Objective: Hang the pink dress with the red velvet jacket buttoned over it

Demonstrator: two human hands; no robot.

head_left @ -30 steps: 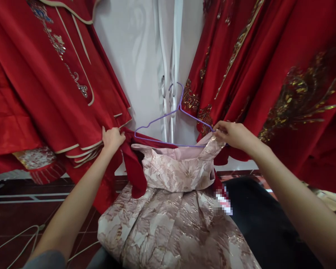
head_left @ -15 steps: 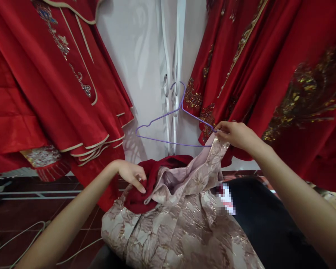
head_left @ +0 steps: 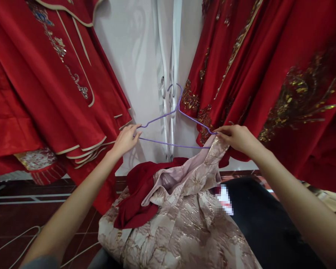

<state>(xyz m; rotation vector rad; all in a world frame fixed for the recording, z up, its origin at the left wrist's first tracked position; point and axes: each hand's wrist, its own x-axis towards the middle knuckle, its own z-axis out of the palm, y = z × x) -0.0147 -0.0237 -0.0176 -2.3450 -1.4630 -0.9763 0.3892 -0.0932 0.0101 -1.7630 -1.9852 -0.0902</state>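
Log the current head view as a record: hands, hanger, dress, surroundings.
left hand: grips left end of purple hanger
right hand: at hanger's right end, holding a shoulder strap
hanger: hook up
pink floral dress: below hanger, bodice sagging on the left
dark red cloth: bunched over dress's left side; attachment unclear
backdrop: white panels between red garments

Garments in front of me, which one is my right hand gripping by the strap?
The pale pink patterned dress: your right hand pinches its strap at the purple hanger. The garments hanging behind are red.
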